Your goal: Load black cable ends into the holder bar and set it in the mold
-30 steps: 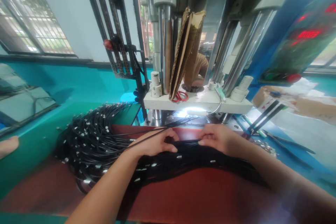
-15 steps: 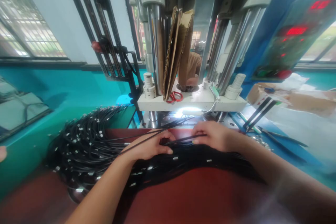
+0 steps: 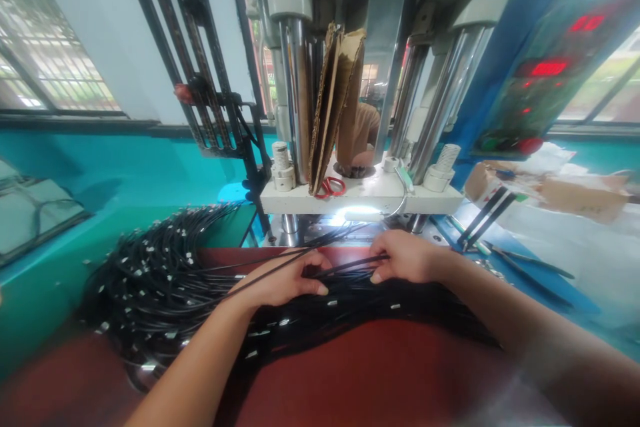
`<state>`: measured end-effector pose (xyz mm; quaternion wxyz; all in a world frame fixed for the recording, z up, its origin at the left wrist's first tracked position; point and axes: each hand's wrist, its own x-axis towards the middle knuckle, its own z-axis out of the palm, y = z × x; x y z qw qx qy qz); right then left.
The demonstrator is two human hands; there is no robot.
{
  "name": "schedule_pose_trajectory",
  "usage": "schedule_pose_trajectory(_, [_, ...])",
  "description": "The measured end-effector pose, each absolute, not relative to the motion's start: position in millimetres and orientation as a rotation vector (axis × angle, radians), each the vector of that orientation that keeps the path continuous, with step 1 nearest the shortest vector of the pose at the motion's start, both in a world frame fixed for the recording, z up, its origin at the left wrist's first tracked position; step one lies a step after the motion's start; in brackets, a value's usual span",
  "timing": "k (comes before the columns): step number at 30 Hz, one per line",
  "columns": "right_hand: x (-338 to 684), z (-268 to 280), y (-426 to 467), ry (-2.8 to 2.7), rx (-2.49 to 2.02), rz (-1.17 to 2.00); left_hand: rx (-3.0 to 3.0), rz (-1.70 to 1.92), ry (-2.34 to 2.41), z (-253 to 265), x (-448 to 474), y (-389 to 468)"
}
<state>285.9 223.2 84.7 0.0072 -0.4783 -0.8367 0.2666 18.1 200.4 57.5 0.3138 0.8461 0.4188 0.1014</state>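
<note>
A large bundle of thin black cables (image 3: 350,310) with small silvery metal ends lies across the red-brown surface and fans out to the left. My left hand (image 3: 293,277) rests over the bundle, its thumb and fingers closed around a black cable (image 3: 353,265). To the right, the thumb and fingers of my right hand (image 3: 407,257) pinch the same cable, which spans the gap between both hands. Other loose cables (image 3: 280,270) pass over my left hand and wrist toward the lit base of the press.
Ahead stands a press (image 3: 360,200) with chrome columns, a bright lamp (image 3: 360,215), cardboard pieces (image 3: 333,107) and red-handled scissors (image 3: 331,187). A control panel (image 3: 543,80) with red digits rises at right. Tweezers (image 3: 533,261) lie on a blue surface by an open carton (image 3: 485,180).
The camera view has shifted slightly. Both hands keep nearly the same position and grip on the cable.
</note>
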Motion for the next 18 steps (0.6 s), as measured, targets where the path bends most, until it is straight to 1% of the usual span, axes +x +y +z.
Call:
schedule_pose_trajectory(3, [286, 89, 221, -2.572, -1.495, 0.83, 2.236, 0.251, 1.113, 59, 19, 199])
schedule_pose_trajectory(11, [280, 98, 210, -2.581, -1.39, 0.602, 2.257, 0.268, 1.114, 60, 21, 198])
schedule_pose_trajectory(18, [281, 98, 213, -2.558, -1.41, 0.632, 2.243, 0.266, 1.109, 62, 21, 197])
